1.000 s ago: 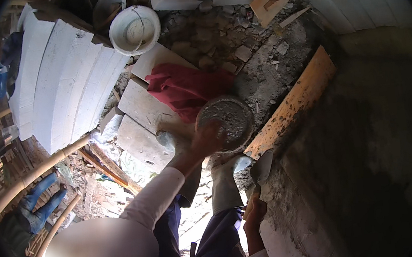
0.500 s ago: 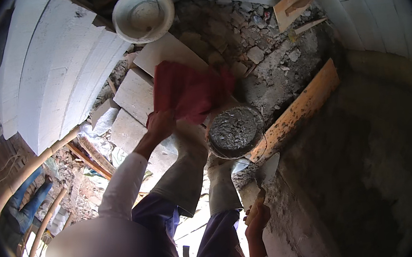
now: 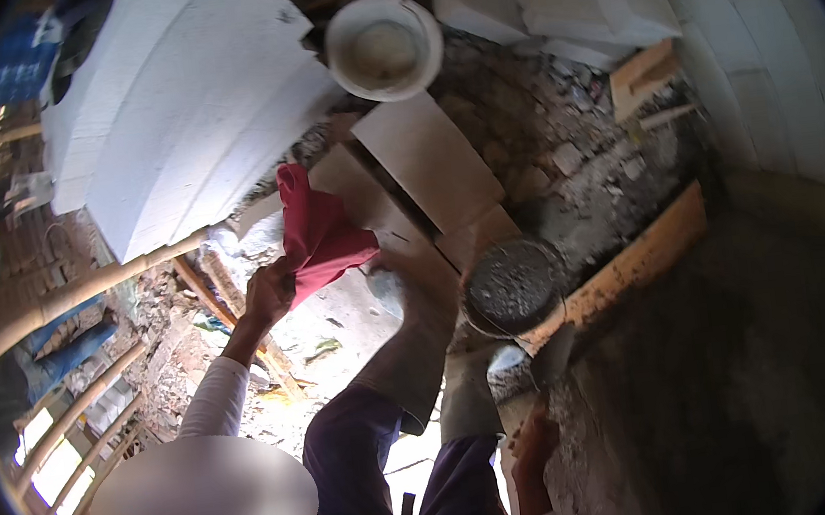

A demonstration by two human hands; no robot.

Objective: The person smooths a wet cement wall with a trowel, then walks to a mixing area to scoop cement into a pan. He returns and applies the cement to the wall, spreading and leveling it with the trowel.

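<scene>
My left hand (image 3: 270, 291) is closed on a bunched red cloth (image 3: 322, 239), which hangs off to its right above pale flat blocks. At the lower right, my right hand (image 3: 535, 443) grips a trowel (image 3: 554, 355) by its handle. The trowel's metal blade lies just below a round bucket (image 3: 513, 289) full of wet grey mortar. A thin wire handle droops over the bucket's near side. The bucket stands just beyond my feet, between the blocks and a mortar-spattered wooden plank (image 3: 633, 254).
A white basin (image 3: 384, 47) stands at the back beside large white panels (image 3: 196, 109). White blocks (image 3: 597, 2) are stacked at the far right, with a wooden float (image 3: 645, 79) near them. Rubble (image 3: 568, 156) covers the ground. A bamboo pole (image 3: 85, 297) crosses the left.
The red cloth has swung left with my left hand, uncovering the pale blocks. My right hand still holds the trowel beside the bucket. The whole view has shifted.
</scene>
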